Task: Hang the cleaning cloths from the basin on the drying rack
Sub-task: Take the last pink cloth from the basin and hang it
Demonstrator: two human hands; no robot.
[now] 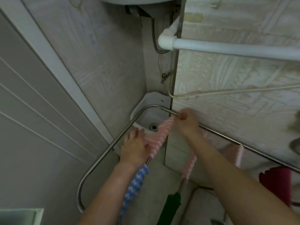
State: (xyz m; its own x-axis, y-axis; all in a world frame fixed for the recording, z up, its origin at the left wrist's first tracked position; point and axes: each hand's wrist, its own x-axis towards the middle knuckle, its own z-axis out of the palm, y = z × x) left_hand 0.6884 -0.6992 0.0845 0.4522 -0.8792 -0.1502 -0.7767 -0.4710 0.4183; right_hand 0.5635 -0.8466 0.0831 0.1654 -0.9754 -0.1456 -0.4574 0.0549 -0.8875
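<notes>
Cloth first, from the head view: the pink cloth (159, 137), zigzag-striped in white, is stretched taut between both hands along an inner rail of the drying rack (103, 153). The left hand (134, 147) sits at seven o'clock of the cloth, fingers curled over its lower end and gripping it against the rail. The right hand (186, 122) is up at one o'clock, fingertips pinching the upper corner right at the rail's tip.

Behind the cloth, at eleven o'clock, sits the white corner basin (146, 116). The rack's outer tube bends across it, and the cloth and right hand hide its right side.

Below the left wrist, at six o'clock, a blue cloth (134, 184) hangs on the same rail. Under the right forearm a second pink cloth (189, 164) and a green cloth (172, 207) hang on the next rail. A red cloth (276, 184) hangs at four o'clock. A white pipe (227, 48) runs along the wall at one o'clock.
</notes>
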